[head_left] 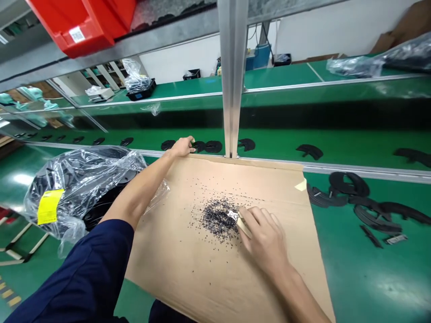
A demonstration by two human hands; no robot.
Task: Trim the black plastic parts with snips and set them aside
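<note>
One small tool (233, 215) with a silver head and a cream handle is grasped in the right hand (264, 231), the fingers curled about the handle. Its head points left, over the right side of a pile of tiny black bits (217, 220); whether it touches them, I cannot tell. The bits lie near the middle of a brown cardboard sheet (168, 264), densest at the centre and scattered singly around it. A piece of pale tape (301, 185) sits at the sheet's far right corner.

The left hand (182, 146) reaches past the sheet's far edge, thumb and fingers next to a flat black part (199, 146) on a green strip (279, 154); I cannot tell whether it grips that part. Other black parts lie along this strip to left and right.

To the right, on the green desk (363, 282), curved black pieces (350, 184) lie in a loose group. On the left is a clear plastic bag (81, 166) with a yellow label (50, 206) and black contents. A red bin (84, 27) stands at the far left, on a metal shelf (168, 42).
</note>
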